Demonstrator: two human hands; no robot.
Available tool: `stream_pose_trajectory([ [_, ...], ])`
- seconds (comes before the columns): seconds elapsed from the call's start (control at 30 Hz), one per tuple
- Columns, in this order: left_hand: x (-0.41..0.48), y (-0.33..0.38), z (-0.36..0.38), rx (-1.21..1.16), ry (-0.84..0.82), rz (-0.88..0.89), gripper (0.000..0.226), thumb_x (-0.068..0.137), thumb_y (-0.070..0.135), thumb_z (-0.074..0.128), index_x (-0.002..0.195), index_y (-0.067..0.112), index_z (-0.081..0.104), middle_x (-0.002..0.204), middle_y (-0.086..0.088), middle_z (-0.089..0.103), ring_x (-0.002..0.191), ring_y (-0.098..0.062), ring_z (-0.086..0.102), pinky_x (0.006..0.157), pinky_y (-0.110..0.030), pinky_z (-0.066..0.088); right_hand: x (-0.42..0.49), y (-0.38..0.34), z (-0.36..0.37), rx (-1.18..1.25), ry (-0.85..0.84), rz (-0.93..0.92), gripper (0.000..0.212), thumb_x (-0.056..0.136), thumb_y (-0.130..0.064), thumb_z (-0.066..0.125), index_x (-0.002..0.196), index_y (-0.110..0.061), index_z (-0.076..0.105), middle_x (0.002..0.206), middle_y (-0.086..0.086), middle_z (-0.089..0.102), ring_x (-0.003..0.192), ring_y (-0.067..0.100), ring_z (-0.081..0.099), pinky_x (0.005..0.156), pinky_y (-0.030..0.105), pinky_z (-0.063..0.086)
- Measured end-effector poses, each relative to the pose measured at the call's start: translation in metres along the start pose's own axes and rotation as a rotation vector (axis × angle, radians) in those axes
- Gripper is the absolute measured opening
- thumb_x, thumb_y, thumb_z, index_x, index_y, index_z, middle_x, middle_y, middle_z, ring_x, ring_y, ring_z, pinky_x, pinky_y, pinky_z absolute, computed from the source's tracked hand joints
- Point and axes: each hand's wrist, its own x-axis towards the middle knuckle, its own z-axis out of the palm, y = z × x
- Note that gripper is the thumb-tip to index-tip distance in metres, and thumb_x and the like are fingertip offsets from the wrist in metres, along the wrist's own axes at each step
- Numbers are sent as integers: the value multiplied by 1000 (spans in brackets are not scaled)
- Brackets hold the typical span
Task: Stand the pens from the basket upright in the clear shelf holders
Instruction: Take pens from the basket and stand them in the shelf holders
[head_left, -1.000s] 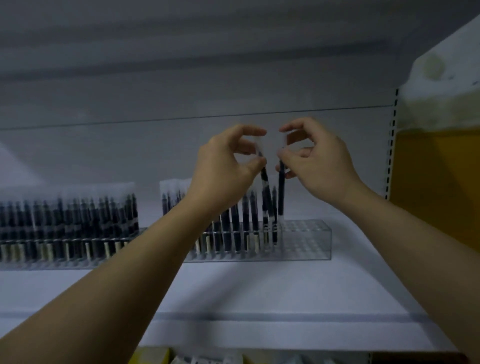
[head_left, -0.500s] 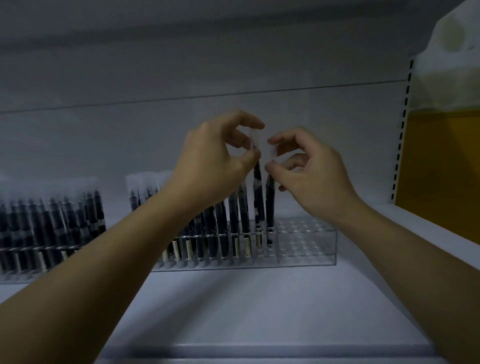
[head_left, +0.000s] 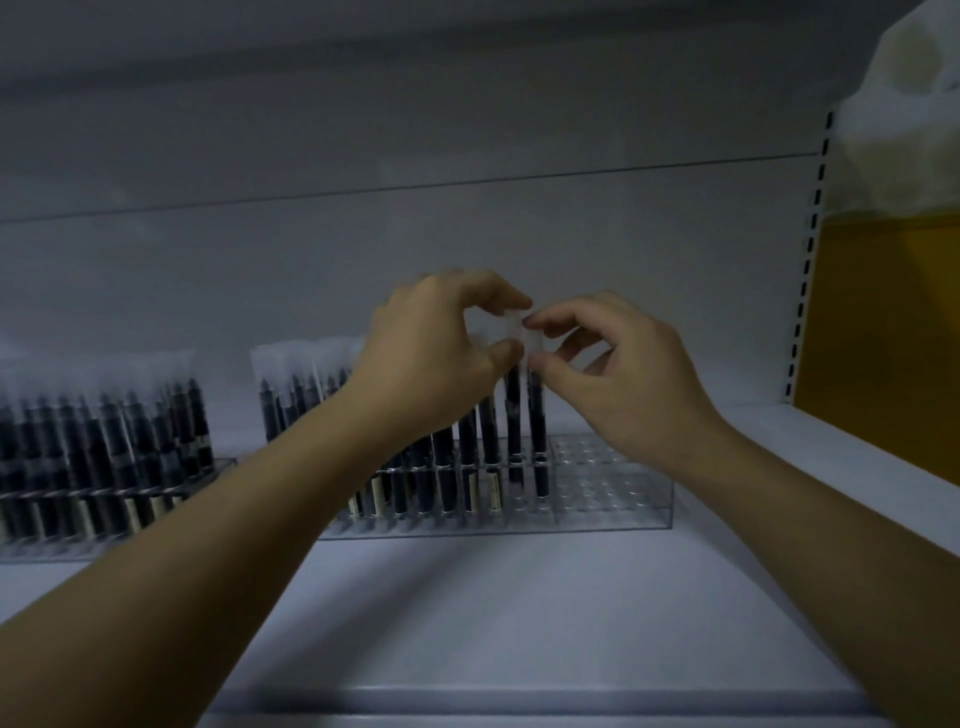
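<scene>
Shelf (head_left: 467, 623), hands (head_left: 431, 358) (head_left: 628, 379) pinching pens (head_left: 513, 415) (head_left: 537, 415), holder's (head_left: 613, 499) right open

One head-worn view faces forward, close to a white shelf (head_left: 519, 597) at arm's reach.

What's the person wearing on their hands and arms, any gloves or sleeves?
Nothing visible. The left hand and right hand are ungloved, no rings showing; the left forearm and right forearm are bare to the frame edge, with no sleeve, watch or bracelet.
</scene>
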Motion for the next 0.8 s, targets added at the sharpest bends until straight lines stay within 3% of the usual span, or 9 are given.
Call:
stream_pose_trajectory([
  [0.13,3,2,0,84,28,11,31,86,35,68,116,32,64,119,14,61,117,-10,50,108,-41,35,0,1,-2,13,11,28,25,84,-24,73,108,-28,67,102,-11,61,86,-2,59,72,7,46],
  [0.33,1,0,3,-44,83,-72,29,82,34,73,110,29,68,111,14,65,103,-2,56,101,-32,43,-2,1,-2,15,0,50,25,85,-22,71,108,-28,66,101,-12,60,86,-1,60,72,11,47],
  [0.57,-6,0,2,202,1,-4,34,87,43,64,120,33,64,131,8,54,126,-20,43,112,-57,23,-6,-1,2,13,19,25,31,84,-21,72,113,-27,63,102,-10,60,89,2,59,74,20,53],
  [0.67,-11,3,-4,247,-8,39,49,88,43,63,135,34,51,139,8,49,133,-20,38,117,-59,8,-6,-5,-1,-68,-22,9,41,85,-25,70,125,-26,59,112,-9,57,98,2,56,85,25,53],
  [0.8,-25,7,-19,241,-13,83,60,89,46,60,143,32,41,145,7,44,138,-19,32,119,-55,6,-4,-17,-13,-189,-97,24,59,86,-37,68,140,-29,47,136,-7,49,122,6,46,99,20,36],
])
